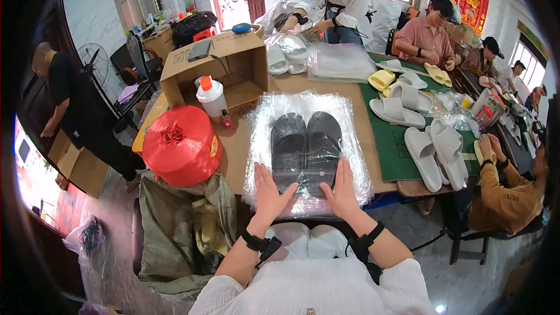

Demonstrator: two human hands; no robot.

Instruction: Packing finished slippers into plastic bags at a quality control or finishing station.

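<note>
Clear plastic bag [307, 118] under our palms | left hand [269, 192] and right hand [341, 189] spread flat, pressing its near edge | black slippers [305, 149] inside (side by side) | on brown table [238, 144] | red twine spool [181, 145] left.

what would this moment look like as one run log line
left hand: flat on bag | right hand: flat on bag | bag: clear, on table | slippers: black pair inside bag
</note>
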